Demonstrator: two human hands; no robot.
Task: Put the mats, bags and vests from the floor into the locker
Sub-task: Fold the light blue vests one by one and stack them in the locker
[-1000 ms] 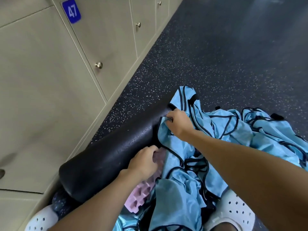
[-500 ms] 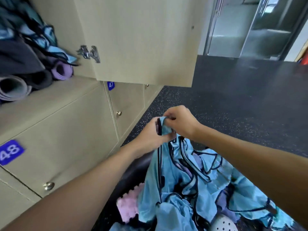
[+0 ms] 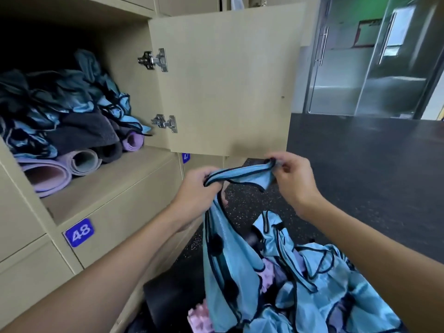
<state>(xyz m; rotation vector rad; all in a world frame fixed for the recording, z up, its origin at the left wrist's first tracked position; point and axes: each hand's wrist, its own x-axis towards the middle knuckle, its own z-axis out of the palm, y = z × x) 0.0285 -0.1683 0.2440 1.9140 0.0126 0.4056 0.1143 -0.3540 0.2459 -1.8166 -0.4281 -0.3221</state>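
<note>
Raised vest (image 3: 240, 173): light blue w/ dark navy edge trim, same as the vest pile (image 3: 319, 284); floor (image 3: 360, 179) black w/ pale speckles. Locker (image 3: 115, 181) & door (image 3: 223, 80) plain beige, hinges (image 3: 153, 60) silver, number plate (image 3: 79, 233) blue w/ white "48". Rolled mats (image 3: 48, 176) lilac-pink, small mat (image 3: 132, 140) purple, cloth (image 3: 84, 133) dark grey, foam piece (image 3: 199, 318) pink, big roll (image 3: 168, 296) black.

Mats (image 3: 49, 175) in locker (image 3: 115, 181) at left, vests (image 3: 300, 284) on floor (image 3: 360, 176) right
</note>
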